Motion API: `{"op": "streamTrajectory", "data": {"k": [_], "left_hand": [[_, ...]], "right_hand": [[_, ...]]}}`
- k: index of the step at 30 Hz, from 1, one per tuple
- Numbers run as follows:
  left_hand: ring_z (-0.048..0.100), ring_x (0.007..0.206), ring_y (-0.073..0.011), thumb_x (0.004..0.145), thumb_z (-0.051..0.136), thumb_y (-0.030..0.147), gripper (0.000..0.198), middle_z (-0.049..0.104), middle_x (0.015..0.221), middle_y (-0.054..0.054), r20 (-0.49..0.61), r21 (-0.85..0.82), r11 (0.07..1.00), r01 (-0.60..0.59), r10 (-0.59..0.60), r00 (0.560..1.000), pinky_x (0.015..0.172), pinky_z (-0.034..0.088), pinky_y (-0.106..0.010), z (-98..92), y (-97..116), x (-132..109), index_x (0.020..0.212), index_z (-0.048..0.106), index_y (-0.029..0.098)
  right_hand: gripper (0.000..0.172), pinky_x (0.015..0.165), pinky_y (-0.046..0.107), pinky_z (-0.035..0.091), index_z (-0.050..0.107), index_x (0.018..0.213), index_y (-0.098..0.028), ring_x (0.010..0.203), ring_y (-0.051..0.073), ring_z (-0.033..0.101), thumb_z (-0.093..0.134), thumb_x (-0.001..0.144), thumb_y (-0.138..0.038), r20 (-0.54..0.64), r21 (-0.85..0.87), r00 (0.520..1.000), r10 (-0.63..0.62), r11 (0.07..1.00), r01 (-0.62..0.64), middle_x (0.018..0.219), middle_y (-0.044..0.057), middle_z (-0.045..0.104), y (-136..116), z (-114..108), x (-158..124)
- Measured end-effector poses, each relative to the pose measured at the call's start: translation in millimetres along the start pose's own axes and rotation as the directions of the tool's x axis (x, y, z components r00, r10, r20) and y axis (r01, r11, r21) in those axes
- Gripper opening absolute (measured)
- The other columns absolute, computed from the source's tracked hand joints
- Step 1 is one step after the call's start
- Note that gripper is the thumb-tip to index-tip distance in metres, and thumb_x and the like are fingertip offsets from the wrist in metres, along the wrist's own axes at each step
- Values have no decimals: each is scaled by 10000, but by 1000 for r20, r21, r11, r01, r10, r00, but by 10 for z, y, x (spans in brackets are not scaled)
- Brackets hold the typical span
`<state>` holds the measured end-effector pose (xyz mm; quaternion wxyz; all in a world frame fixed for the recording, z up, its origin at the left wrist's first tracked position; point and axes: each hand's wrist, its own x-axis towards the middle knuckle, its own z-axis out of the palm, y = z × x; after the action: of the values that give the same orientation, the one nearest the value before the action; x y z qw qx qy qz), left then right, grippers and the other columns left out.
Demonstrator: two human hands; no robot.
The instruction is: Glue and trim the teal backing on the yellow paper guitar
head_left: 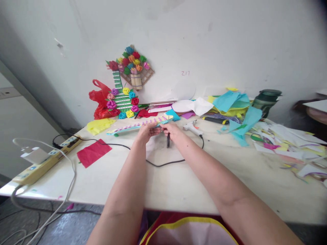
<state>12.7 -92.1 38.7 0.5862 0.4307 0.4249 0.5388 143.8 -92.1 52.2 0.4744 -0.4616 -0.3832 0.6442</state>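
Note:
Over the middle of the table, my left hand [149,131] grips a long, flat craft piece [140,124] from below. The piece is pale yellow with purple woven-looking marks and a light blue edge, tilted up to the right. My right hand [170,130] is closed at its right end, beside the left fingertips. A dark handle [168,141] hangs below the right fingers; it belongs to a slim tool whose kind I cannot make out. Just right of this hand lies a white glue gun [192,128] with a black cord.
A power strip [48,158] with a white plug and red paper [94,153] lie left. Behind stands a green flower-trimmed craft [123,101] near a red bag [100,98]. Rightward are a black-yellow cutter [214,120], blue paper [231,101], a bottle [267,102] and paper scraps [288,139].

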Motion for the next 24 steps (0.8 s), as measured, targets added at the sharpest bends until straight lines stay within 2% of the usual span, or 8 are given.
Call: {"op": "streamTrajectory", "data": {"k": [4, 7, 10, 15, 19, 24], "left_hand": [[643, 530, -177, 700, 602, 197, 172, 672, 614, -92, 3, -9, 1000, -16, 16, 1000, 559, 525, -276, -28, -14, 8, 828, 621, 84], [646, 539, -180, 698, 596, 190, 170, 674, 623, -91, -1, -14, 1000, -24, 24, 1000, 569, 526, -281, -47, -6, -12, 829, 622, 85], [658, 575, -197, 690, 592, 182, 173, 680, 644, -99, -8, -25, 999, -34, 34, 999, 591, 530, -294, -61, 5, -34, 832, 621, 88], [662, 582, -211, 671, 597, 188, 195, 683, 648, -112, -1, -11, 998, -55, 55, 998, 600, 534, -310, -86, -6, -35, 835, 620, 84], [665, 596, -222, 664, 601, 196, 216, 683, 653, -113, 20, -6, 996, -88, 89, 996, 606, 536, -322, -110, -39, -13, 847, 617, 83], [656, 556, -214, 664, 581, 188, 182, 675, 630, -111, 14, 1, 998, -63, 63, 998, 573, 533, -307, -151, -75, -2, 808, 616, 82]], "right_hand": [[188, 320, 151, 179, 483, 618, -129, 307, 7, 274, 569, 785, -131, 20, -84, 999, -28, 996, 29, 425, -49, 475, -10, -12, -23], [174, 317, 155, 158, 523, 657, -124, 301, 8, 266, 596, 790, -210, 107, -213, 994, -31, 976, 53, 430, -43, 487, -58, -76, -40], [220, 311, 162, 145, 553, 675, -112, 296, 7, 249, 582, 807, -286, 215, -326, 976, 26, 944, 47, 449, -27, 510, -124, -175, -37], [287, 306, 166, 146, 569, 631, -100, 289, 7, 239, 541, 818, -315, 278, -482, 956, 97, 875, 51, 436, -15, 496, -253, -311, -30], [314, 306, 174, 156, 554, 597, -115, 290, 20, 249, 506, 823, -329, 309, -544, 947, 83, 833, 105, 410, -19, 468, -378, -357, -78], [207, 325, 183, 161, 523, 609, -135, 315, 26, 261, 564, 766, -264, 310, -637, 951, -18, 738, 222, 415, -43, 441, -429, -373, -142]]}}
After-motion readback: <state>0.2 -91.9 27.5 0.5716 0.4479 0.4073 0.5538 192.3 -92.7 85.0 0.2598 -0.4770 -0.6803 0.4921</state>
